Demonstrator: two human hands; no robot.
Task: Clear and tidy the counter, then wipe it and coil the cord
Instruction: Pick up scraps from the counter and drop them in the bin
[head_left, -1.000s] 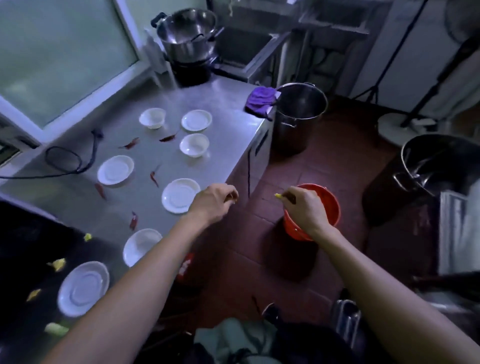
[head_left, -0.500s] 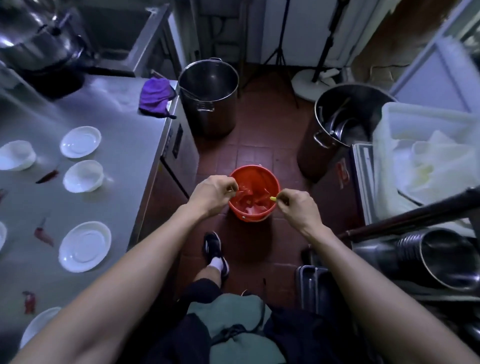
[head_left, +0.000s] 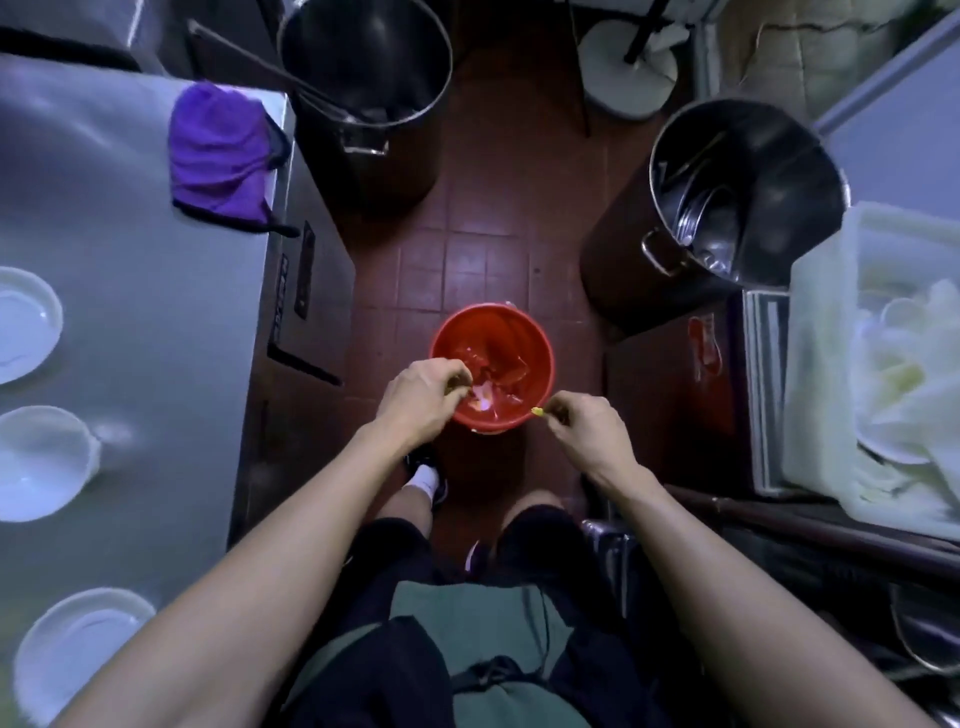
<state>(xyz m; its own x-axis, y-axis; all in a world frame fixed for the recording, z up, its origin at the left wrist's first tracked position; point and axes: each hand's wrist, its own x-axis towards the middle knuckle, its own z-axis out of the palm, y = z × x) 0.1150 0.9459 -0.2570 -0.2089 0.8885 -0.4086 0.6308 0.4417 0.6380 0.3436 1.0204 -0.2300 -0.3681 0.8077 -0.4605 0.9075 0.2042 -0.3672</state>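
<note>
A red bucket (head_left: 511, 332) stands on the tiled floor in front of my feet, with scraps inside. My left hand (head_left: 421, 397) hovers over its left rim, fingers curled around something small that I cannot make out. My right hand (head_left: 587, 428) is at the bucket's right rim and pinches a small yellow scrap (head_left: 537, 411). The steel counter (head_left: 135, 322) is on the left, with a purple cloth (head_left: 221, 156) at its far corner and white dishes (head_left: 23, 322) along the left edge. The cord is out of view.
A tall steel pot (head_left: 363, 78) stands on the floor past the counter end. Another large pot (head_left: 737, 197) with utensils sits right. A white tub (head_left: 883, 364) of dishes is at the far right. A stand base (head_left: 628, 67) is at the top.
My view has swung from the counter down to the floor. Both hands moved from the counter's edge to over the red bucket, still holding their scraps.
</note>
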